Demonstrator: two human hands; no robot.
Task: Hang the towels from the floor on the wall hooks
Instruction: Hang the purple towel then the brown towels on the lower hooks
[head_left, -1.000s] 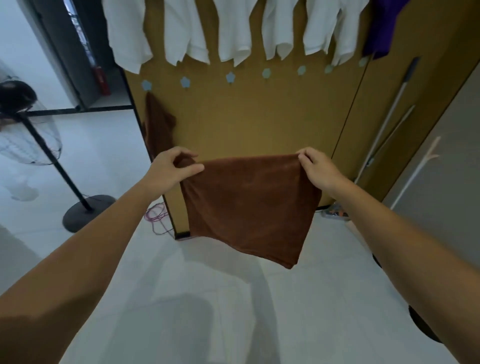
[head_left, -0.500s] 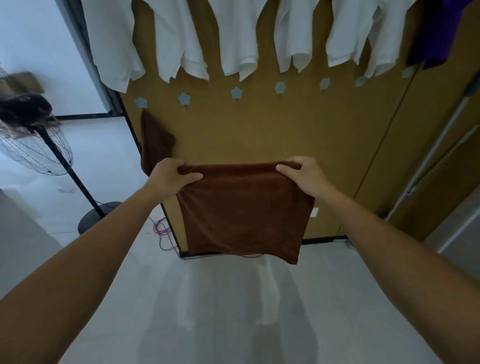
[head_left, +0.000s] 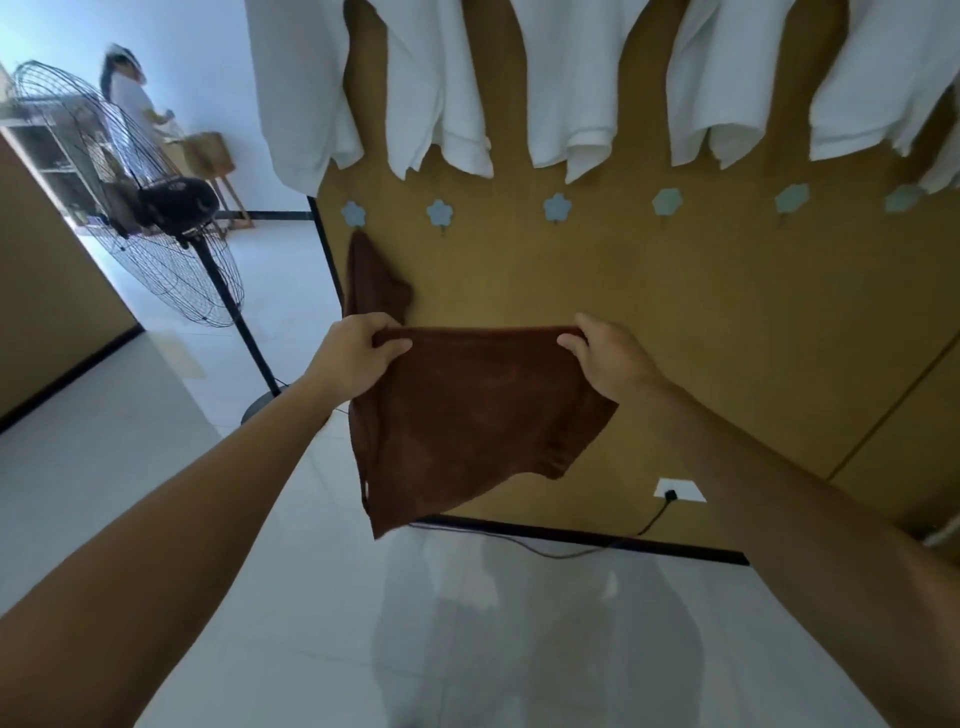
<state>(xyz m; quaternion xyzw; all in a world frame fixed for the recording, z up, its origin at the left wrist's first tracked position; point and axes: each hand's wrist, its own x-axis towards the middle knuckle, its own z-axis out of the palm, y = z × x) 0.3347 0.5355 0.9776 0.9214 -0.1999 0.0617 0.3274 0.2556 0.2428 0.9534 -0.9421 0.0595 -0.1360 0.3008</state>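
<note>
I hold a brown towel (head_left: 467, 415) spread out in front of the brown wall. My left hand (head_left: 353, 353) grips its top left corner and my right hand (head_left: 608, 358) pinches its top right corner. The cloth hangs down between them. Above it runs a row of pale blue flower-shaped hooks (head_left: 557, 207). A second brown towel (head_left: 371, 280) hangs from the leftmost hook (head_left: 354, 213), just behind my left hand. Several white towels (head_left: 566, 88) hang in a higher row.
A black standing fan (head_left: 150, 202) stands at the left on the white tiled floor (head_left: 311, 623). A wall socket (head_left: 678, 490) with a black cable sits low on the wall. Another person (head_left: 130, 93) stands far off at the back left.
I have come closer to the wall and my view has tilted up. Both hands have lifted the towel higher, nearer the hook row, and the hands are closer together.
</note>
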